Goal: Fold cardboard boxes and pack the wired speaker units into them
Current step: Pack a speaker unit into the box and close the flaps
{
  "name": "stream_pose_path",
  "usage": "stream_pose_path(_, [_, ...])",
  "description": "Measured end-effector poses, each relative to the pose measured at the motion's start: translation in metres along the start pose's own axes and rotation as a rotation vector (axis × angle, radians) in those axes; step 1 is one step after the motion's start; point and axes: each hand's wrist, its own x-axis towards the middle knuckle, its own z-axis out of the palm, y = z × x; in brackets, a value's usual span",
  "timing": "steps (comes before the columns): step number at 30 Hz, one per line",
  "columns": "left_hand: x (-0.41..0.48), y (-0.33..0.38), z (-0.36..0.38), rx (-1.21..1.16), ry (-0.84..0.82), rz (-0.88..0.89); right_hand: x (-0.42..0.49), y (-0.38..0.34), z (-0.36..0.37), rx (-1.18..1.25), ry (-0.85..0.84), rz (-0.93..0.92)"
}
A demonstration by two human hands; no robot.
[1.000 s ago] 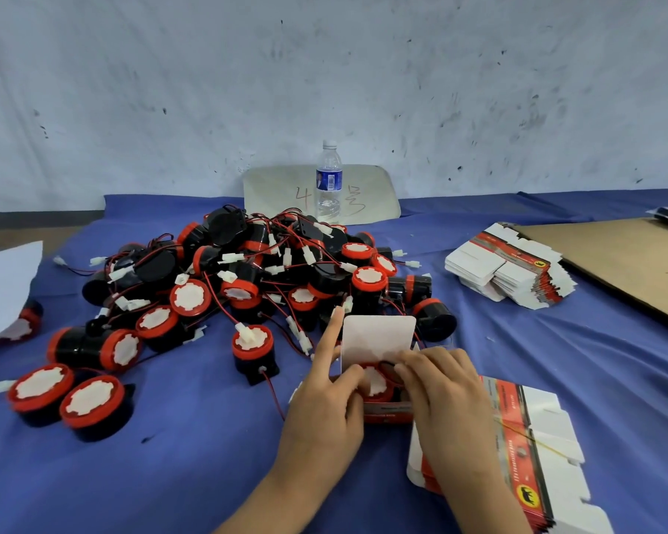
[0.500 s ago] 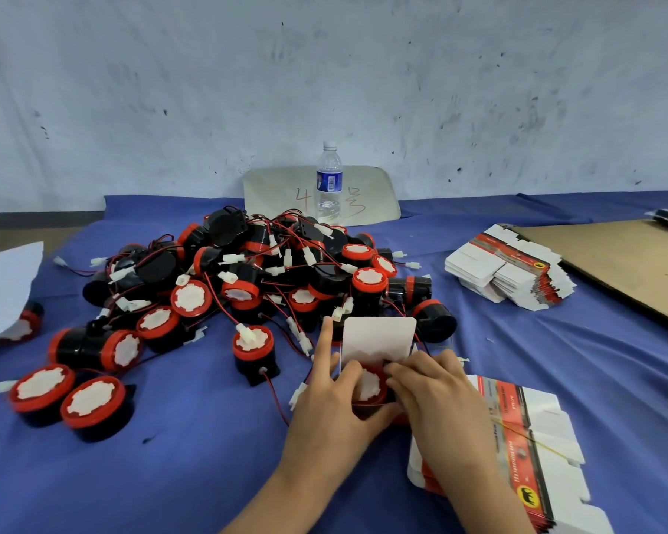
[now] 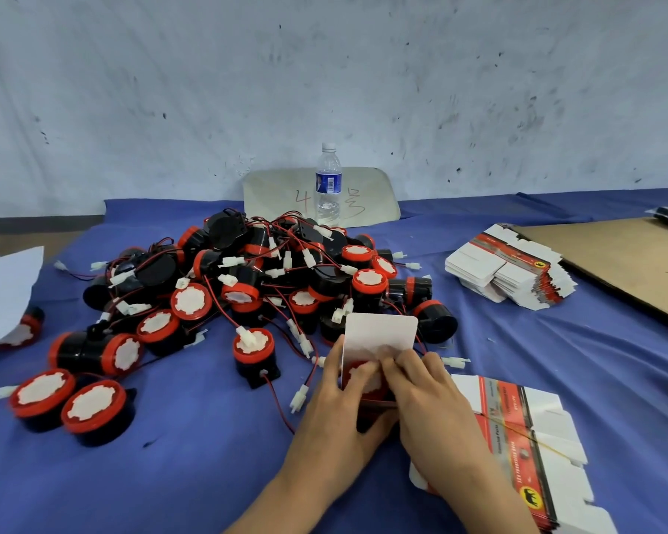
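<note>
A small cardboard box (image 3: 378, 333) stands on the blue cloth with its white top flap upright. Inside it sits a red-and-white speaker unit (image 3: 357, 375), partly hidden by fingers. My left hand (image 3: 336, 414) grips the box from its left side, thumb over the opening. My right hand (image 3: 432, 410) holds the box from the right, its fingers curled at the opening on the speaker. A large heap of black-and-red wired speaker units (image 3: 255, 279) lies just beyond the box.
A rubber-banded stack of flat boxes (image 3: 517, 429) lies under my right forearm. Another stack of flat boxes (image 3: 510, 271) sits at right, beside a brown cardboard sheet (image 3: 625, 264). A water bottle (image 3: 328, 183) stands at the back. Two loose speakers (image 3: 66, 402) lie at front left.
The box and both hands have shifted slightly away from me and closer together. My left index finger, stretched up beside the flap before, now lies against the box.
</note>
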Motion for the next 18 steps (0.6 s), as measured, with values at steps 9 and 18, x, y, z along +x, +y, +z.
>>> stream_pose_path(9, [0.005,0.002,0.0,-0.151,0.036,-0.023,0.001,0.01,0.008,0.258,0.128,0.173])
stream_pose_path(18, [0.0,0.013,-0.005,-0.102,0.091,-0.009,0.0,0.021,0.017,0.494,0.196,0.358])
